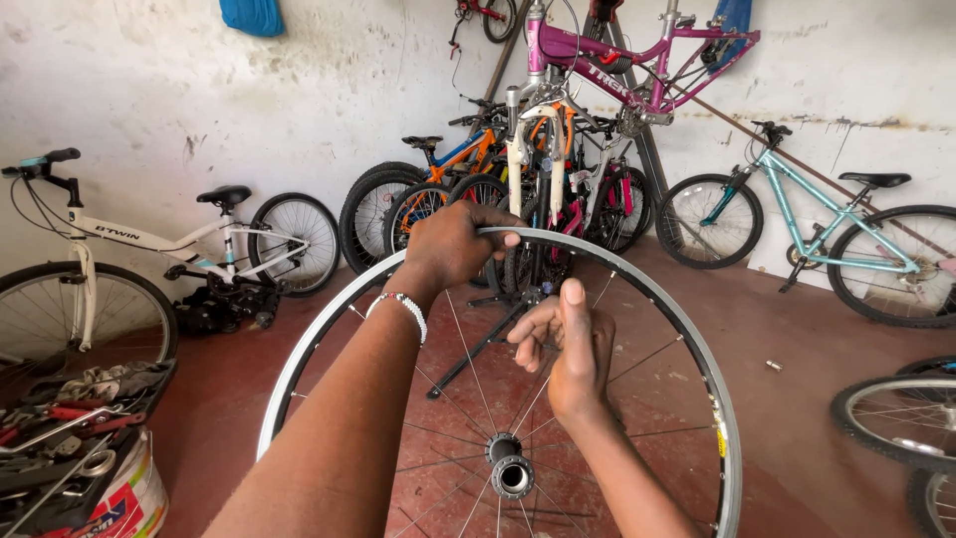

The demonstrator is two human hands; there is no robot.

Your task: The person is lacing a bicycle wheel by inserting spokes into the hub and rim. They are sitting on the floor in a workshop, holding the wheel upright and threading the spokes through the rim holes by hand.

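Wheel (697, 349) of a bicycle, bare of tyre, is held upright in the middle of the head view, its silver rim arching from lower left to lower right and its hub (511, 473) low in the frame. The left hand (453, 244) is clamped over the top of the rim, fingers curled round the metal edge, a beaded bracelet (400, 307) at the wrist. The right hand (570, 349) is kept apart from it, inside the circle, and is pinched round a thin spoke (453, 339); whether anything small is held in it cannot be told.

The wheel is judged light and stiff at the rim, which is smooth and may slip in a loose grasp; the spokes are judged thin and easily bent, so the rim or the hub is the better place to be gripped. A bucket of tools (80, 448) is seen at lower left, a white bicycle (149, 239) against the wall, and a purple frame (637, 60) on a stand above the red floor (787, 329).
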